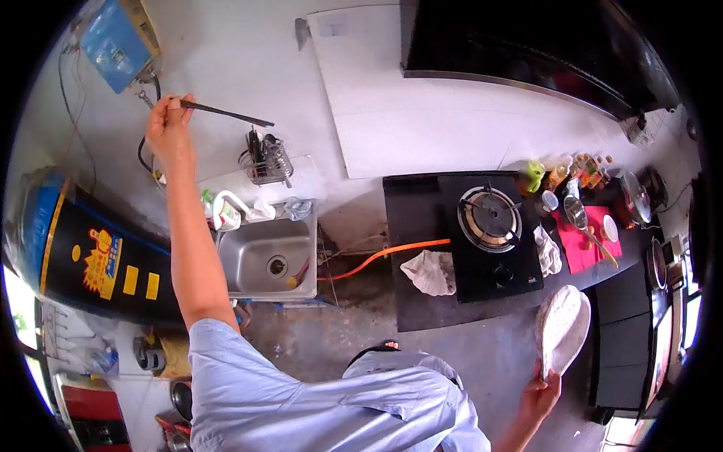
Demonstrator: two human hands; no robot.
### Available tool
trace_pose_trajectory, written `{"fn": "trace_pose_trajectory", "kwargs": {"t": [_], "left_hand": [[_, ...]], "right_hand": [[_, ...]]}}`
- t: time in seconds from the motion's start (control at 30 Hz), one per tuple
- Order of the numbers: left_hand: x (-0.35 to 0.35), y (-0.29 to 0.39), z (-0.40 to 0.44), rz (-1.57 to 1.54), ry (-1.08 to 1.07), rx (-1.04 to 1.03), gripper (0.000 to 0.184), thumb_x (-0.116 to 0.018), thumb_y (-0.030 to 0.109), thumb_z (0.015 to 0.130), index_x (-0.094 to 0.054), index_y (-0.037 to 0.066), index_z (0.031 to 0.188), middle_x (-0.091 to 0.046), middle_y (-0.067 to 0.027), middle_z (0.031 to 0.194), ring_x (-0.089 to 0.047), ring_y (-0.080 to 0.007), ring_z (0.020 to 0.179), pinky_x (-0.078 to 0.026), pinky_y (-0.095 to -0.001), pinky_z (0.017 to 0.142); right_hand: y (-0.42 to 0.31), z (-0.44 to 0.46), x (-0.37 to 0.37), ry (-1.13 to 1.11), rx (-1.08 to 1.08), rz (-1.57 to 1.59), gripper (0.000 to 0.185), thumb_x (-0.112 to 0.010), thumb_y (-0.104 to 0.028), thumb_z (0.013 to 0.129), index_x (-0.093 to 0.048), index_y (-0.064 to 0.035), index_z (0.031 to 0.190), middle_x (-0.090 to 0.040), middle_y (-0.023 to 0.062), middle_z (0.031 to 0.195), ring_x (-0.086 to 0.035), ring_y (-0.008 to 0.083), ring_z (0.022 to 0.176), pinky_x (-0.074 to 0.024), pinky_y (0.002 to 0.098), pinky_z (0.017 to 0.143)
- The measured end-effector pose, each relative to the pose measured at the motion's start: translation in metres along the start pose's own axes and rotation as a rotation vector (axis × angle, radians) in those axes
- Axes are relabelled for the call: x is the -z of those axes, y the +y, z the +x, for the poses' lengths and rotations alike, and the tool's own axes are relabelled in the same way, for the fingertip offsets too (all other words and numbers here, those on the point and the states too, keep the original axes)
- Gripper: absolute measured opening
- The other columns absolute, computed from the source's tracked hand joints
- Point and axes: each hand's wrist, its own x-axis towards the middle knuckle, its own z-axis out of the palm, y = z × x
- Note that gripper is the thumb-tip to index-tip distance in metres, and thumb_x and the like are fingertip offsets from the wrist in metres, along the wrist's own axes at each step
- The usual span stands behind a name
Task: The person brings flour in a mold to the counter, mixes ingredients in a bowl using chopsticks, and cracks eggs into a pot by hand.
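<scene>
The left hand [172, 129] is pinching one end of the dark chopsticks [230, 114] between bent fingers and thumb, holding them raised at upper left; their free end is appearing just above the wire utensil rack [269, 172], which is hanging above the steel sink [245, 260]. The right hand [544, 393] is gripping the lower end of the pale oval object [563, 328], fingers closed on its edge; this object is tilting beside the front edge of the black counter [422, 316], below the red mat [570, 248].
</scene>
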Motion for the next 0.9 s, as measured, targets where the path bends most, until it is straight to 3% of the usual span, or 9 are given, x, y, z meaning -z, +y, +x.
{"fn": "trace_pose_trajectory", "kwargs": {"t": [0.13,0.23,0.4,0.6,0.8,0.9], "left_hand": [[-0.016,0.034,-0.045,-0.326,-0.048,0.098,0.017,-0.061,0.003,0.101,-0.061,-0.006,0.117,-0.064,-0.0135,0.109,-0.069,-0.0322,0.103,-0.059,-0.047,0.1],[-0.034,0.043,-0.087,-0.464,-0.138,0.214,0.016,-0.062,0.005,0.102,-0.062,-0.003,0.116,-0.064,-0.0138,0.109,-0.068,-0.0326,0.107,-0.058,-0.0491,0.102],[-0.076,0.061,-0.156,-0.633,-0.221,0.475,0.018,-0.063,0.009,0.102,-0.062,0.001,0.118,-0.066,-0.0102,0.109,-0.067,-0.0254,0.105,-0.058,-0.0435,0.101],[-0.146,0.075,-0.25,-0.646,-0.351,0.641,0.019,-0.064,0.01,0.101,-0.061,0.004,0.119,-0.066,-0.0082,0.109,-0.068,-0.0233,0.104,-0.059,-0.0413,0.099],[-0.138,0.09,-0.252,-0.523,-0.323,0.538,0.019,-0.062,0.011,0.102,-0.061,0.002,0.12,-0.065,-0.0077,0.107,-0.067,-0.0233,0.103,-0.058,-0.0425,0.099],[-0.118,0.084,-0.259,-0.689,-0.46,0.596,0.022,-0.064,0.014,0.102,-0.061,0.001,0.12,-0.066,-0.0075,0.109,-0.065,-0.0204,0.102,-0.058,-0.0368,0.095]], "right_hand": [[-0.01,0.012,0.008,0.038,0.019,-0.02,0.039,-0.058,-0.003,0.092,-0.057,-0.0001,0.131,-0.072,0.017,0.117,-0.074,0.0342,0.102,-0.0588,0.0221,0.046],[-0.025,0.02,0.019,-0.103,-0.086,0.072,0.04,-0.056,-0.002,0.094,-0.056,0.0046,0.133,-0.071,0.0231,0.12,-0.072,0.04,0.106,-0.0651,0.0265,0.055],[-0.055,0.022,0.016,0.08,-0.002,-0.041,0.036,-0.059,-0.002,0.089,-0.059,0.003,0.125,-0.074,0.018,0.108,-0.076,0.0356,0.092,-0.0563,0.0213,0.042],[-0.105,0.033,0.056,0.143,-0.002,-0.024,0.037,-0.059,-0.002,0.089,-0.057,0.0027,0.125,-0.073,0.0169,0.107,-0.076,0.035,0.087,-0.0561,0.0216,0.041],[-0.137,0.04,0.076,0.197,0.065,-0.084,0.038,-0.061,-0.002,0.088,-0.057,0.0051,0.125,-0.072,0.0177,0.108,-0.076,0.0342,0.088,-0.056,0.022,0.041],[-0.148,0.048,0.096,0.122,-0.016,-0.107,0.04,-0.062,-0.006,0.089,-0.056,0.0028,0.127,-0.072,0.0162,0.11,-0.076,0.0323,0.093,-0.0548,0.0205,0.042]]}}
